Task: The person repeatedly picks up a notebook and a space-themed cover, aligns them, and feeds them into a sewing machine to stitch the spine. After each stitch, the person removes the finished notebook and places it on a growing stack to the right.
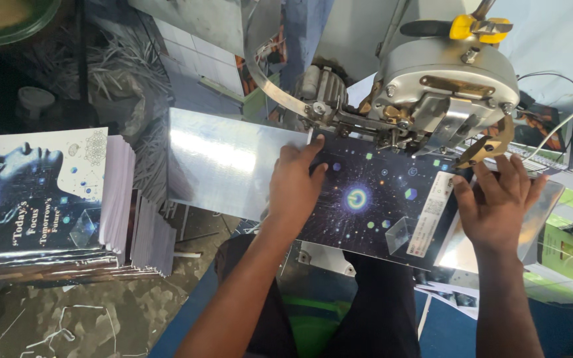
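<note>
A glossy dark booklet [373, 202] with star-field print lay flat on the shiny metal plate [223, 159] beneath the grey stitching machine head [442, 86]. The left hand [294, 189] and right hand [495, 205] pressed it, fingers spread, grasping nothing. Stacked booklets [41, 199] sat leftward; paper trimmings [121, 66] littered behind.

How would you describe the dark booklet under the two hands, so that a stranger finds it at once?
Find the grey metal machine at top right. On the shiny plate below it lies the booklet, left hand and right hand pressing it. Unlike the stacked booklets at left, it lies single, dark cover with a glowing ring.
</note>
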